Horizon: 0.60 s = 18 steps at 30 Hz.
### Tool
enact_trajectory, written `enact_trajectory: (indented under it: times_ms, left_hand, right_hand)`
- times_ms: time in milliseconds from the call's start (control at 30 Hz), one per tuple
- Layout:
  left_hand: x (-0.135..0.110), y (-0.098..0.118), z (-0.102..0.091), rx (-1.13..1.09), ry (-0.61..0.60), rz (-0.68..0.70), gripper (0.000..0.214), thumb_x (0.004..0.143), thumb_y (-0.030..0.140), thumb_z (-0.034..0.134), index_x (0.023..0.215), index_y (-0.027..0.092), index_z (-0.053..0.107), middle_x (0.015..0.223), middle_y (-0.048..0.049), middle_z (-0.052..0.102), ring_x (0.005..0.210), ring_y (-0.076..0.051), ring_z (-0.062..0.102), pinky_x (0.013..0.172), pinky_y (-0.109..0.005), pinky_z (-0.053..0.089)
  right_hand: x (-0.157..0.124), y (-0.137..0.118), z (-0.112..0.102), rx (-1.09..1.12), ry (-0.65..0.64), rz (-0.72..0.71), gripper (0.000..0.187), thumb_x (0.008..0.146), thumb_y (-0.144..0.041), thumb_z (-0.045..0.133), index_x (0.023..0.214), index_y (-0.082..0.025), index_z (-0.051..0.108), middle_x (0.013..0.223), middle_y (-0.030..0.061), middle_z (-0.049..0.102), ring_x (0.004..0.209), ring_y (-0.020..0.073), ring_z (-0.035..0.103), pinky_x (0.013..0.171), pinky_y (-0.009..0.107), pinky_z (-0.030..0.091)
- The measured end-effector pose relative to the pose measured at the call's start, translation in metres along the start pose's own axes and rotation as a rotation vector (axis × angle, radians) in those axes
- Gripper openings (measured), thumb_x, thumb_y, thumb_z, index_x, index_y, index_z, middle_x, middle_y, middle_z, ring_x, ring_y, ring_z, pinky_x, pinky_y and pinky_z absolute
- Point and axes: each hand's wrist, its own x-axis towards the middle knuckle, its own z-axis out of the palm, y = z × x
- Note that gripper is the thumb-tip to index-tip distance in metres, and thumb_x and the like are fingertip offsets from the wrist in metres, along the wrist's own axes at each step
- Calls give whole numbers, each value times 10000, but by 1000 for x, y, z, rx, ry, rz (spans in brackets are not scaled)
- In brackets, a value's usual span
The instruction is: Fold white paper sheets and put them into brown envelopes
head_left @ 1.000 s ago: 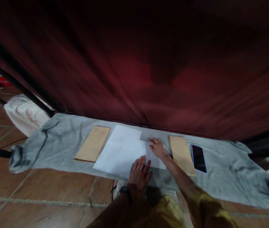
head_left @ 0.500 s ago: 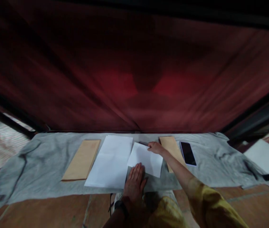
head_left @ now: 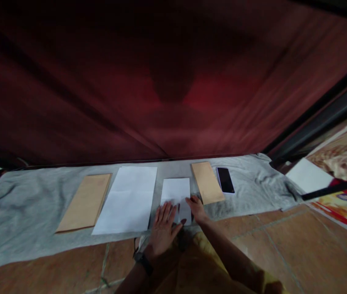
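Observation:
A small white folded sheet lies on a grey cloth spread over the floor. My left hand lies flat with fingers spread on the sheet's near left corner. My right hand rests at the sheet's near right edge, fingers curled against the paper. A larger white sheet lies just left of it. Two brown envelopes flank the papers, one at the left and one at the right. A black phone lies beside the right envelope.
A dark red curtain hangs behind the cloth. Brown floor tiles run along the near side. At the far right are a white sheet, a black bar and colourful printed paper.
My right hand came back from the small sheet's far corner to its near right edge. The small sheet now lies straight instead of tilted. The view swung to the right.

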Motion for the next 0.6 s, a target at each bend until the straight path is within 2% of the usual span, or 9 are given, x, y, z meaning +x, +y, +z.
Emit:
enact_trajectory:
  times_ms: [167,400,500,567,600]
  left_hand:
    - [-6,-1,5,110,-83,40,638,973,388,509,1568,226,345,1639,-147,339,1522,-302,300,1221,-529,291]
    - [6,1,5,102,-80,-52,647,991,433,472,1576,207,317,1649,-144,318,1491,-304,361,1163,-506,378]
    - [8,-2,7,109,-102,-58,608,1003,440,438,1549,178,374,1630,-148,358,1474,-309,390,1152,-509,392]
    - [7,-5,9,117,-105,-37,575,1015,429,410,1534,183,402,1616,-136,389,1479,-299,382,1160,-507,383]
    - [6,-6,9,121,-101,-27,557,1019,419,401,1527,190,415,1612,-128,399,1483,-292,377,1165,-502,378]
  right_hand:
    - [13,2,0,-103,60,14,287,783,-467,630,717,-187,638,661,5,654,666,185,631,601,275,504]
    - [39,-11,7,-318,88,-29,171,845,-291,573,848,-173,696,779,44,715,735,197,669,675,274,522]
    - [28,-10,3,-422,115,-56,243,880,-225,540,1039,-160,711,901,95,738,864,242,696,797,324,535]
    - [13,-7,-1,-533,144,-122,368,909,-214,524,1245,-138,655,1108,158,722,1036,287,680,919,387,525]
    - [6,-6,-3,-639,154,-201,420,929,-221,511,1325,-127,612,1213,184,689,1122,304,653,977,419,511]
